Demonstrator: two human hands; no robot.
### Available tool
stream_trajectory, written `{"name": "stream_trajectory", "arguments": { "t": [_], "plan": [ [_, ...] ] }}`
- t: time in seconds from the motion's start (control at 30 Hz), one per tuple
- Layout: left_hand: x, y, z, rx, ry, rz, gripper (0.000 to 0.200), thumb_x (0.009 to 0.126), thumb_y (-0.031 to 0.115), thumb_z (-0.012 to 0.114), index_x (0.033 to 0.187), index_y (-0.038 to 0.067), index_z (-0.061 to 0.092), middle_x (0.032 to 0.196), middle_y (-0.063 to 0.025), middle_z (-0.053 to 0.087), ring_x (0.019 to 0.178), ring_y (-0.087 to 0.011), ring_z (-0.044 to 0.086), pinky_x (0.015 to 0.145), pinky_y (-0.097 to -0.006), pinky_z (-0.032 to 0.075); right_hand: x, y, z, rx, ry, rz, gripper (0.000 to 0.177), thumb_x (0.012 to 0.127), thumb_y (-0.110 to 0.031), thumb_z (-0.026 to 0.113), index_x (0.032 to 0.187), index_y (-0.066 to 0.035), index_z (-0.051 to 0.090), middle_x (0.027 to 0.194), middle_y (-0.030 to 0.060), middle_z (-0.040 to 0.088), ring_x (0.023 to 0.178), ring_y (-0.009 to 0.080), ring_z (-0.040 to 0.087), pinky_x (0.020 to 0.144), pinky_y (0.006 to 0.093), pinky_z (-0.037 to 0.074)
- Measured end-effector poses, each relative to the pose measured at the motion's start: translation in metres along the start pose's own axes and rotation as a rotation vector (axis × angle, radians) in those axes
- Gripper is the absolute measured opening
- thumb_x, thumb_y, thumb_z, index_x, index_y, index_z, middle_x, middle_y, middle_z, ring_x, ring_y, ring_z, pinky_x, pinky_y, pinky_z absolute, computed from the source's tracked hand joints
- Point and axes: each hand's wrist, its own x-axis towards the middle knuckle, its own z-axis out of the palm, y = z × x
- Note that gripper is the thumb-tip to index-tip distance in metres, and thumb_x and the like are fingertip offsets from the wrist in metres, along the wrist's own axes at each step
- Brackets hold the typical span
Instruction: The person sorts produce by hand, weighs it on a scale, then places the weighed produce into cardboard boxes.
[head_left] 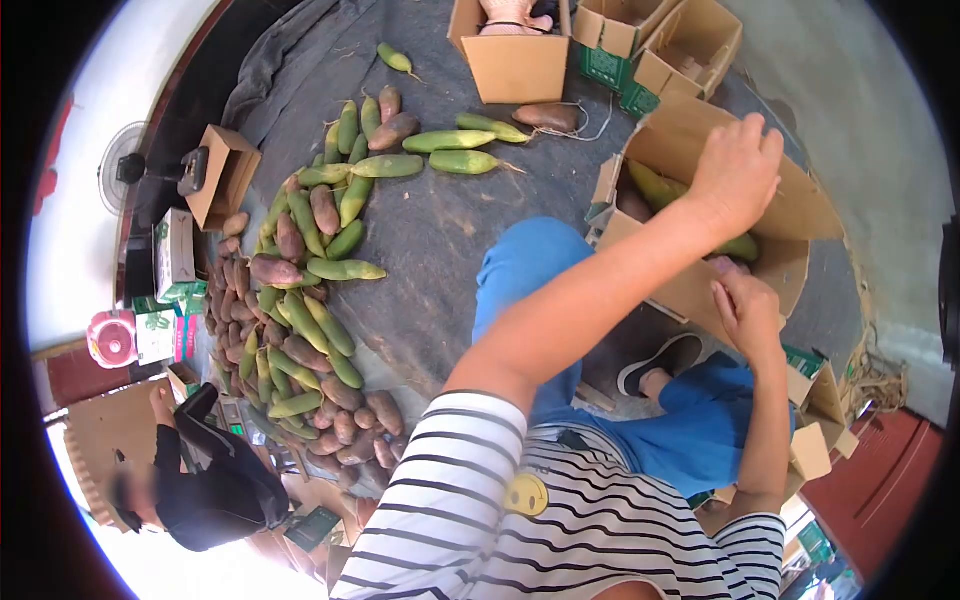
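An open cardboard box (690,290) stands to the right of my knee, with a green radish (655,187) and other produce inside. Over the box, by its far raised flap, my left hand (740,170) has its fingers curled; what they hold, if anything, is hidden. At the near side of the box, my right hand (750,315) is closed, its thumb along the cardboard. A small purplish patch shows beside its fingers, too unclear to name. My left forearm crosses above the box and covers part of it.
Green radishes (325,320) and reddish-brown ones (345,425) lie piled on a dark sheet (440,260). More boxes (517,68) stand at the top and lower right. At the lower left is another person in dark clothes (215,485). A fan (125,168) stands far left.
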Motion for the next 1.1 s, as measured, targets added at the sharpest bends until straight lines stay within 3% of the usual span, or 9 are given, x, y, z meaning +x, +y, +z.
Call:
{"name": "stream_trajectory", "arguments": {
  "t": [0.1, 0.27, 0.47, 0.77, 0.87, 0.97, 1.03, 1.1],
  "plan": [
    [0.002, -0.003, 0.004, 0.068, -0.001, -0.016, 0.045, 0.066, 0.015, 0.075, 0.104, 0.002, 0.054, 0.108, -0.0190, 0.051, 0.095, -0.0327, 0.054, 0.079, -0.0408, 0.044, 0.005, -0.008, 0.000, 0.005, -0.038, -0.023, 0.014, 0.083, -0.017, 0.062, 0.078, -0.005, 0.057, 0.066, 0.0160, 0.056, 0.064, 0.0357, 0.057, 0.059, 0.0443, 0.044],
    [0.003, 0.001, 0.014, 0.171, 0.153, 0.055, 0.033, 0.078, 0.013, 0.053, 0.107, -0.002, 0.057, 0.112, -0.0196, 0.053, 0.093, -0.0280, 0.054, 0.080, -0.0383, 0.042, 0.011, -0.016, 0.005, 0.075, -0.046, 0.116, 0.014, 0.079, -0.013, 0.063, 0.072, -0.002, 0.059, 0.068, 0.0165, 0.059, 0.065, 0.0348, 0.058, 0.060, 0.0417, 0.045],
    [0.009, 0.020, 0.015, 0.143, 0.146, -0.002, 0.037, 0.076, 0.015, 0.055, 0.109, -0.003, 0.056, 0.114, -0.0216, 0.053, 0.097, -0.0285, 0.053, 0.085, -0.0394, 0.041, 0.003, 0.008, 0.020, 0.031, -0.078, 0.160, 0.016, 0.074, -0.012, 0.066, 0.079, 0.002, 0.061, 0.073, 0.0194, 0.062, 0.068, 0.0368, 0.060, 0.063, 0.0401, 0.046],
    [-0.001, 0.038, 0.027, 0.158, 0.166, -0.002, 0.044, 0.080, 0.018, 0.054, 0.120, 0.000, 0.053, 0.120, -0.0226, 0.053, 0.104, -0.0310, 0.052, 0.094, -0.0457, 0.038, 0.007, -0.010, 0.020, 0.140, 0.046, 0.101, 0.025, 0.067, -0.017, 0.070, 0.087, -0.003, 0.066, 0.087, 0.0172, 0.067, 0.086, 0.0379, 0.062, 0.078, 0.0451, 0.047],
    [-0.001, 0.032, 0.022, 0.186, 0.155, 0.013, 0.045, 0.081, 0.018, 0.053, 0.122, 0.001, 0.052, 0.120, -0.0219, 0.053, 0.105, -0.0308, 0.052, 0.093, -0.0460, 0.038, 0.009, -0.007, 0.015, 0.102, -0.034, -0.041, 0.024, 0.069, -0.017, 0.069, 0.088, -0.003, 0.066, 0.084, 0.0172, 0.066, 0.084, 0.0358, 0.063, 0.074, 0.0449, 0.048],
    [0.002, 0.023, 0.016, 0.309, 0.105, 0.035, 0.049, 0.079, 0.021, 0.057, 0.124, 0.004, 0.050, 0.122, -0.0198, 0.052, 0.107, -0.0308, 0.052, 0.090, -0.0455, 0.039, 0.006, 0.002, 0.010, -0.026, -0.090, -0.040, 0.017, 0.072, -0.016, 0.068, 0.084, -0.003, 0.065, 0.079, 0.0159, 0.065, 0.078, 0.0342, 0.062, 0.068, 0.0437, 0.049],
    [0.009, 0.017, 0.006, 0.257, -0.024, -0.003, 0.057, 0.073, 0.022, 0.065, 0.125, 0.005, 0.048, 0.124, -0.0187, 0.050, 0.108, -0.0309, 0.052, 0.088, -0.0434, 0.040, 0.017, -0.006, -0.008, -0.035, 0.020, -0.018, 0.011, 0.075, -0.014, 0.066, 0.079, -0.005, 0.064, 0.073, 0.0131, 0.062, 0.069, 0.0322, 0.061, 0.062, 0.0412, 0.048],
    [0.010, 0.007, 0.005, 0.249, 0.033, 0.032, 0.063, 0.070, 0.021, 0.070, 0.126, 0.006, 0.046, 0.126, -0.0192, 0.048, 0.110, -0.0324, 0.052, 0.089, -0.0424, 0.041, 0.019, -0.004, -0.018, -0.024, 0.196, 0.038, 0.011, 0.079, -0.014, 0.064, 0.074, -0.005, 0.061, 0.067, 0.0116, 0.058, 0.062, 0.0313, 0.058, 0.058, 0.0392, 0.047]
  ]
}}
